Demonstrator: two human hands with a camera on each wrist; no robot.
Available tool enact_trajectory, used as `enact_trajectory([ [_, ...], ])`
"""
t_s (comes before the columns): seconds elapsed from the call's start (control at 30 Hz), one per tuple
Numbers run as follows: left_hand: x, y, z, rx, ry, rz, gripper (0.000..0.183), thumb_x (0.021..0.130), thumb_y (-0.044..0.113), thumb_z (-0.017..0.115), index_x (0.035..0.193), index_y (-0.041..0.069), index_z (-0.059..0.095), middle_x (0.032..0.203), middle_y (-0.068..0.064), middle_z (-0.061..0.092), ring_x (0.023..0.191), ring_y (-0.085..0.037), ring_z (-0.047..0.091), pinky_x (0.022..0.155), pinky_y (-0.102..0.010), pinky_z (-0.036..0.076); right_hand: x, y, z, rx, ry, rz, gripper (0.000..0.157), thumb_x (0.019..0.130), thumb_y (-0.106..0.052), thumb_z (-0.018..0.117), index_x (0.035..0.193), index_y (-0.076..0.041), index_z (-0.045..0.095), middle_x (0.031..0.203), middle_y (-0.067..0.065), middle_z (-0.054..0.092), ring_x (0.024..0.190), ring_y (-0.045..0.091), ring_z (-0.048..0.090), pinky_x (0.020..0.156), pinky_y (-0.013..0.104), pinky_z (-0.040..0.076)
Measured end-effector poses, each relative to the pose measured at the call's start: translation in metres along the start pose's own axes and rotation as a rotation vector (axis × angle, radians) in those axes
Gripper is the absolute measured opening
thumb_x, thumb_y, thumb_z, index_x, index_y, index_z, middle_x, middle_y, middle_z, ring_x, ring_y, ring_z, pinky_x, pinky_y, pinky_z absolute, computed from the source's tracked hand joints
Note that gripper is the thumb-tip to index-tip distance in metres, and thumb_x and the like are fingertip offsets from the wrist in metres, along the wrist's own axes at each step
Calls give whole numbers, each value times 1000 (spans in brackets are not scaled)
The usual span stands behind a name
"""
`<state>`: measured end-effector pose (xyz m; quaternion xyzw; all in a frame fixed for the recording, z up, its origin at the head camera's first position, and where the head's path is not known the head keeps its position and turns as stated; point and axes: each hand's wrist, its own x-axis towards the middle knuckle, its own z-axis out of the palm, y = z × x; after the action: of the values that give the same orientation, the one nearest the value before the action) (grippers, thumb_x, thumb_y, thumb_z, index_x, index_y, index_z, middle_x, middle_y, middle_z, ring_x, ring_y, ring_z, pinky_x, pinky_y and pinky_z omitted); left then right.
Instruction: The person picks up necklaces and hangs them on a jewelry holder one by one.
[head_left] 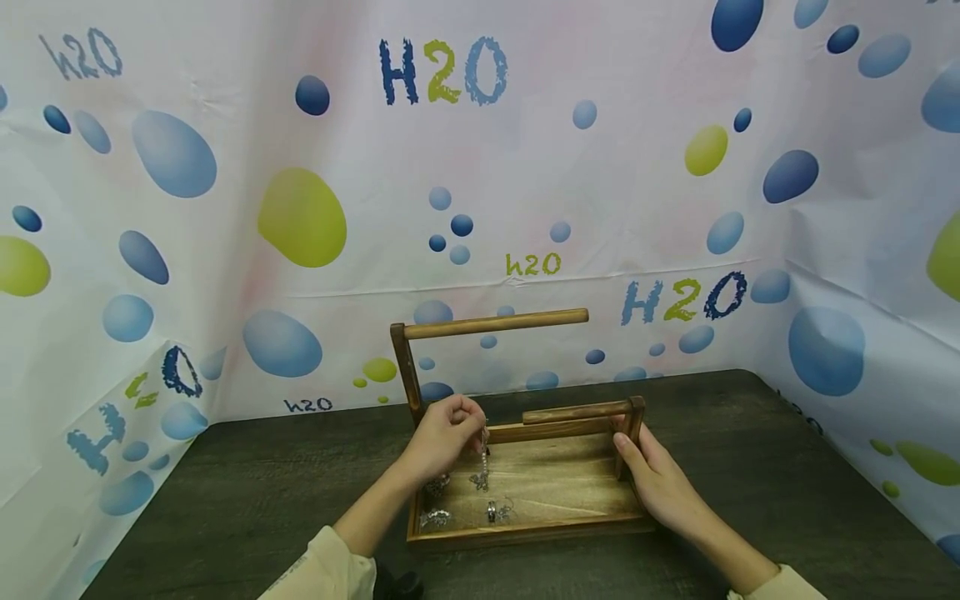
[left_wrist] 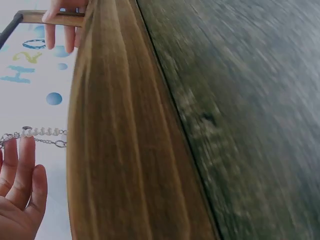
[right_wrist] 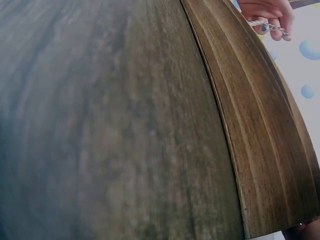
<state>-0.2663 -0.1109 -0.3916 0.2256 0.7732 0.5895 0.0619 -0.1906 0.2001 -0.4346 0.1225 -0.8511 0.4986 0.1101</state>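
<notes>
Left hand (head_left: 447, 432) pinches a beaded chain (head_left: 484, 465) so it dangles over the wooden tray (head_left: 540, 529), which the right hand (head_left: 658, 475) grips, seemingly for steadiness.

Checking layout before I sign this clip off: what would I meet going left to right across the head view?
Left sleeve, left grip, dangling beaded chain, short wooden bar, right grip, right sleeve.

I'm wearing cream sleeves (head_left: 330, 567); the beaded chain (head_left: 485, 454) is showing silver, the wooden tray (head_left: 558, 479) brown grain, the white backdrop (head_left: 622, 192) blue-and-lime spots.
</notes>
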Motion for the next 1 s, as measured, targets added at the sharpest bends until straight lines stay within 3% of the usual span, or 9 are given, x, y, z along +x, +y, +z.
enact_trajectory([
  [0.13, 1, 2, 1, -63, 22, -23, 14, 104, 9, 54, 104, -5, 59, 82, -12, 69, 76, -37, 68, 74, -46, 58, 0, 0, 0, -2, -1, 5, 54, 112, -29, 36, 156, 1, 28, 155, 30, 33, 141, 51, 30, 106, 69, 31],
  [0.3, 2, 7, 2, -134, 56, -60, 14, 105, 11, 54, 103, -1, 60, 85, -12, 70, 78, -31, 68, 82, -56, 55, 0, 1, 0, 7, -7, 12, 54, 112, -29, 35, 156, 1, 27, 155, 30, 32, 141, 51, 30, 107, 69, 31],
  [0.43, 3, 12, 2, -152, 66, -75, 15, 105, 13, 54, 104, 0, 60, 89, -17, 69, 73, -22, 69, 78, -47, 58, 0, 0, 1, 9, -5, 10, 54, 112, -29, 35, 156, 2, 27, 155, 30, 32, 141, 51, 30, 107, 69, 30],
  [0.67, 4, 21, 1, -114, 65, -77, 16, 104, 16, 56, 103, 1, 62, 91, -20, 69, 70, -20, 69, 65, -36, 56, -1, 0, 1, 10, 3, 1, 53, 112, -28, 35, 155, 3, 29, 154, 31, 32, 141, 52, 30, 107, 69, 31],
  [0.87, 3, 31, 0, -84, 76, -48, 14, 104, 14, 57, 103, 0, 62, 89, -18, 69, 76, -33, 68, 58, -31, 55, -1, 0, 1, 11, 4, -3, 52, 112, -27, 35, 155, 2, 30, 154, 31, 33, 140, 52, 31, 105, 69, 32],
  [1.0, 3, 37, 0, -53, 91, -21, 13, 103, 13, 59, 101, 1, 63, 86, -15, 69, 81, -40, 66, 63, -40, 58, -1, 0, 1, 6, 5, -4, 51, 112, -25, 36, 155, 2, 30, 154, 31, 33, 139, 52, 33, 105, 69, 34],
])
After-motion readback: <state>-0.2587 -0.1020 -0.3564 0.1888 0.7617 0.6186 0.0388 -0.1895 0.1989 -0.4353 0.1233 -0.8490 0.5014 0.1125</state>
